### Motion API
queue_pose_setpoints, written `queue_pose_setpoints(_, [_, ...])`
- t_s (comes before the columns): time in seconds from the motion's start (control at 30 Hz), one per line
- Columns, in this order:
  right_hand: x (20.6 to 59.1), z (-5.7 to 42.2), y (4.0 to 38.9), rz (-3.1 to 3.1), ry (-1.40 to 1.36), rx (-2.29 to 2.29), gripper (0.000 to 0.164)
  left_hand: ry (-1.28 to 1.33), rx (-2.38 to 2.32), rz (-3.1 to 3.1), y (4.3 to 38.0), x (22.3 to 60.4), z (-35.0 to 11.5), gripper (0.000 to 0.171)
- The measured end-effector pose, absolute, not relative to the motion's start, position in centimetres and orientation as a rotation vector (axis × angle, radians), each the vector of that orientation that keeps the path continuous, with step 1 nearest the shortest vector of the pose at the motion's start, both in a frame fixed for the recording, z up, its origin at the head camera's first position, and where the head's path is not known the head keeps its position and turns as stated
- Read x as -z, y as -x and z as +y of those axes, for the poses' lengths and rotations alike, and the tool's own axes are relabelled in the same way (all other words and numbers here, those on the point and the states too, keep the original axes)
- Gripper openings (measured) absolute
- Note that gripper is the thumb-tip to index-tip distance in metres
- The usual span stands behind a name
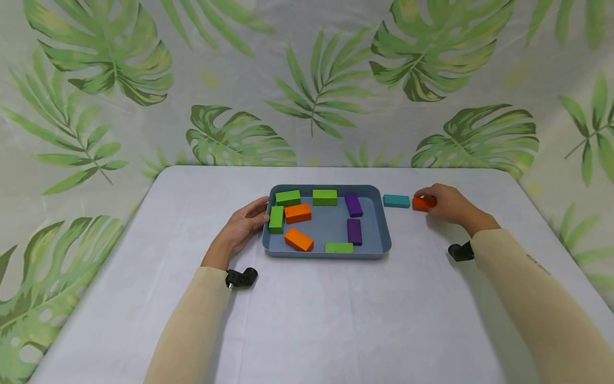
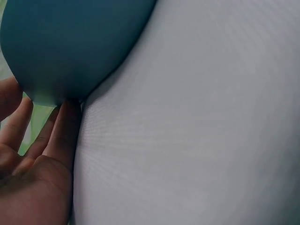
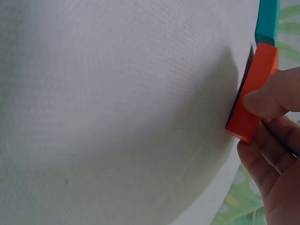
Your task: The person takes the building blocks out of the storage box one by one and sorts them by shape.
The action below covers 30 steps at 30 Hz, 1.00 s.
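A blue-grey tray (image 1: pixel 307 255) lies on the table, holding several green, orange and purple blocks. At its left end is my left hand (image 1: pixel 243 225), its fingers fairly straight against the tray's outer wall (image 2: pixel 70 51) and the thumb at the rim. To the right of the tray, my right hand (image 1: pixel 448 204) pinches an orange block (image 1: pixel 421 204) between thumb and fingers, low over the cloth. In the right wrist view the thumb presses on the face of this orange block (image 3: pixel 253 89). A teal block (image 1: pixel 396 201) lies between it and the tray, end to end with the orange one.
Inside the tray, green blocks (image 1: pixel 324 197) sit along the edges, two orange blocks (image 1: pixel 298 213) at the left, and two purple blocks (image 1: pixel 354 231) at the right. A white cloth (image 1: pixel 307 320) covers the table. Behind it hangs a leaf-patterned curtain (image 1: pixel 336 144).
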State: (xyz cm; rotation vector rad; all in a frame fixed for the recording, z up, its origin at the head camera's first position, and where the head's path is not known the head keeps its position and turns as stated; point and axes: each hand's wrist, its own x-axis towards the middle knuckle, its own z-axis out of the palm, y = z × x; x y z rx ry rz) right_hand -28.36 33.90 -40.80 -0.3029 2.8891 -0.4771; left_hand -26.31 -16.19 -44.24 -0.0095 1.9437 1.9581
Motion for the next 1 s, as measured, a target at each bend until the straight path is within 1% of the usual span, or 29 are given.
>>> queue_pose_setpoints(0.67, [40.9, 34.8, 28.1, 2.842, 0.256, 0.544, 0.049, -0.015, -1.953, 1.961, 26.3, 44.2, -16.2, 0.063])
queue_pose_setpoints(1.0, [40.9, 34.6, 28.1, 2.842, 0.322, 0.537, 0.053, 0.013, -1.954, 1.945, 26.3, 44.3, -16.2, 0.063])
